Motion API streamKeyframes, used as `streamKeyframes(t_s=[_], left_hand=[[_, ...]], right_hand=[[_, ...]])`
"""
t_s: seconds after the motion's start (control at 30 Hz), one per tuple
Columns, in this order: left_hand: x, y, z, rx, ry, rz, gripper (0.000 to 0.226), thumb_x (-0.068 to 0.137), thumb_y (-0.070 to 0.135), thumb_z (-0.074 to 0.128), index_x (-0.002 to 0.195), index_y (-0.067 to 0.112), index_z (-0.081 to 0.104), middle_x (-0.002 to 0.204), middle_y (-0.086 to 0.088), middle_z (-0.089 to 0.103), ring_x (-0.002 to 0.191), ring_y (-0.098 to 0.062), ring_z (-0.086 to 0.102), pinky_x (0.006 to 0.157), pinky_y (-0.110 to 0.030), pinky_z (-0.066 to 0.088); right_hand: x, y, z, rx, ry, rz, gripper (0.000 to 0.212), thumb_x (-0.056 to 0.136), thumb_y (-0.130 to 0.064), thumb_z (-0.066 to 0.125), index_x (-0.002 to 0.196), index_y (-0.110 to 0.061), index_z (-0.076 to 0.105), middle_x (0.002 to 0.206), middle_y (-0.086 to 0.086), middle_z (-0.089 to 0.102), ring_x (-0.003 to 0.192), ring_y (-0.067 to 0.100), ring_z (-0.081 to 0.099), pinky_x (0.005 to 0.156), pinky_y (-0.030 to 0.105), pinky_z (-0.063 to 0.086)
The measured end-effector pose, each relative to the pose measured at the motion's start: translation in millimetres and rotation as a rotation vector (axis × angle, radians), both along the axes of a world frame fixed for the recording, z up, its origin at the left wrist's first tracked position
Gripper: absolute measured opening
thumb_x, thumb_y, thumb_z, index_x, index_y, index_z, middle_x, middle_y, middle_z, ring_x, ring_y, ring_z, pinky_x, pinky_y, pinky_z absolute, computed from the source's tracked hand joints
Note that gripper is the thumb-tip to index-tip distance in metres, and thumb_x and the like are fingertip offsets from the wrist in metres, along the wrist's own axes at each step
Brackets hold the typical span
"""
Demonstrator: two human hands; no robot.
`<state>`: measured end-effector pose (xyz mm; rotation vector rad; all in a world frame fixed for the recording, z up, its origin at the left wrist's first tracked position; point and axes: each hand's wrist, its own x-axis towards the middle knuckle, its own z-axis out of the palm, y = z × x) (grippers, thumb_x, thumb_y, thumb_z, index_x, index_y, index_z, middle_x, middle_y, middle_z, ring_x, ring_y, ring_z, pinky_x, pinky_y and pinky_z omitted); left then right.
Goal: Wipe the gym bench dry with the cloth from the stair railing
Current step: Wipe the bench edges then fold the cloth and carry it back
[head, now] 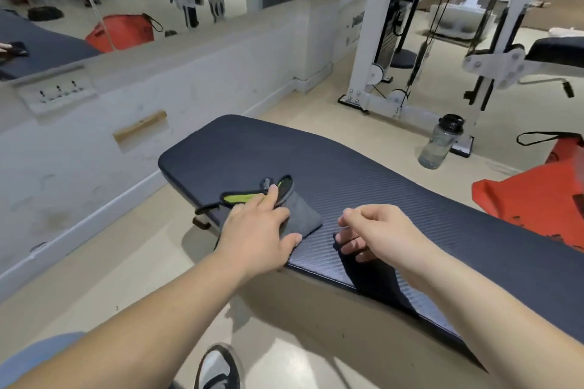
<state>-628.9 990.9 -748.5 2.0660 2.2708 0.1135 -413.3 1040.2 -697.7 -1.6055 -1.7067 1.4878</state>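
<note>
A dark navy gym bench with a ribbed pad runs from centre to lower right. A small grey pouch with lime-green lining lies on the bench's near-left part. My left hand lies on the pouch with straight fingers, its thumb on the bench edge. A dark cloth is draped across the pad and over the near edge. My right hand hovers over the cloth's upper end with curled fingers that grip it.
A clear water bottle stands on the floor beyond the bench, and a red bag sits at the right. A white cable machine stands behind. A low wall with a mirror above runs along the left. My shoe is below.
</note>
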Motion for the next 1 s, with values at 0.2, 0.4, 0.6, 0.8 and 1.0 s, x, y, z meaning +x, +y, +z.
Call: streamKeyframes(t_s=[0.2, 0.4, 0.6, 0.8, 1.0], left_hand=[[-15, 28, 3, -0.078, 0.121, 0.268, 0.059, 0.098, 0.067, 0.024, 0.153, 0.046, 0.03, 0.16, -0.01, 0.028, 0.136, -0.037, 0.031, 0.11, -0.055, 0.031], [-69, 21, 9, -0.06, 0.083, -0.222, 0.057, 0.097, 0.069, 0.023, 0.152, 0.057, 0.027, 0.147, 0.002, 0.037, 0.124, -0.025, 0.039, 0.104, -0.04, 0.038], [-170, 98, -13, -0.016, 0.031, 0.39, 0.053, 0.098, 0.068, 0.024, 0.149, 0.055, 0.036, 0.151, -0.007, 0.037, 0.133, -0.034, 0.034, 0.11, -0.05, 0.035], [-185, 174, -20, 0.027, 0.036, 0.516, 0.055, 0.1, 0.062, 0.022, 0.151, 0.046, 0.035, 0.15, -0.012, 0.034, 0.134, -0.037, 0.032, 0.103, -0.054, 0.035], [-85, 216, -12, -0.01, 0.051, 0.287, 0.058, 0.103, 0.055, 0.019, 0.157, 0.033, 0.027, 0.152, -0.012, 0.031, 0.133, -0.037, 0.031, 0.095, -0.053, 0.038]], right_hand=[[-30, 23, -4, 0.076, 0.032, 0.016, 0.033, 0.103, -0.032, 0.052, 0.094, -0.007, 0.072, 0.088, 0.011, 0.08, 0.063, 0.014, 0.069, 0.061, 0.033, 0.053], [-90, 67, -1, 0.376, -0.173, 0.147, 0.021, 0.099, -0.032, 0.052, 0.095, -0.025, 0.071, 0.088, -0.011, 0.073, 0.081, 0.018, 0.07, 0.076, 0.032, 0.053], [-132, 116, -11, 0.564, -0.437, 0.286, 0.025, 0.097, -0.038, 0.051, 0.103, -0.026, 0.072, 0.102, -0.007, 0.06, 0.101, 0.02, 0.06, 0.087, 0.042, 0.055], [-133, 147, -27, 0.544, -0.381, 0.301, 0.022, 0.097, -0.039, 0.055, 0.088, -0.028, 0.071, 0.091, -0.012, 0.063, 0.087, 0.011, 0.062, 0.082, 0.035, 0.053], [-82, 154, -22, 0.501, -0.379, 0.125, 0.019, 0.097, -0.038, 0.054, 0.087, -0.03, 0.069, 0.075, -0.013, 0.073, 0.072, 0.006, 0.068, 0.073, 0.032, 0.055]])
